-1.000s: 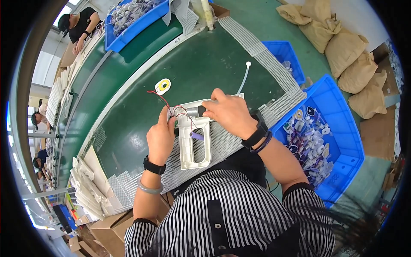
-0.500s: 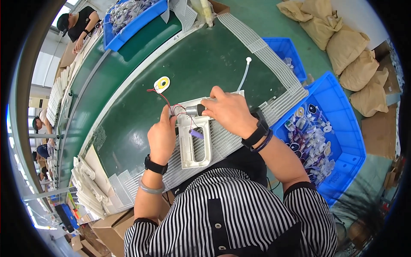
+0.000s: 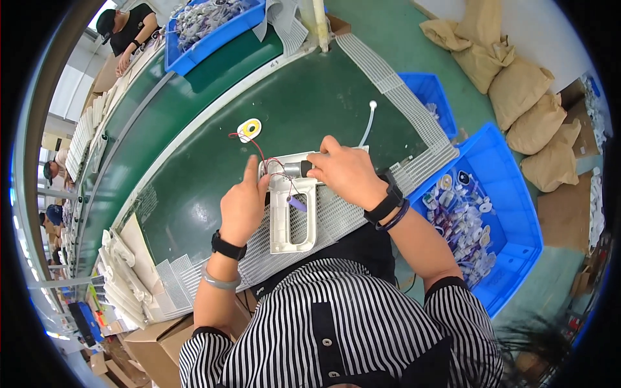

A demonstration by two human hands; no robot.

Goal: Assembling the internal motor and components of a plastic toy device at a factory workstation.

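Nearest the person, a white handle-shaped plastic housing (image 3: 289,216) lies flat on a white mesh mat (image 3: 336,210) at the near edge of the bench (image 3: 194,187). The left hand (image 3: 242,205) rests against the housing's left side, index finger raised and pointing away, the other fingers curled; it grips nothing that can be seen. The right hand (image 3: 346,171) is closed over the housing's upper end, fingertips pinching a small grey cylindrical motor (image 3: 296,169) seated there. Red and dark wires (image 3: 259,152) run from the motor to a yellow-and-white round disc (image 3: 249,129) lying apart on the green surface. A thin white tube (image 3: 367,126) lies just beyond the right hand. Open green surface extends left and beyond the disc. To the right, off the bench edge, a blue bin (image 3: 511,194) holds bagged parts. Farther off, a second blue bin (image 3: 213,29) sits on the conveyor.
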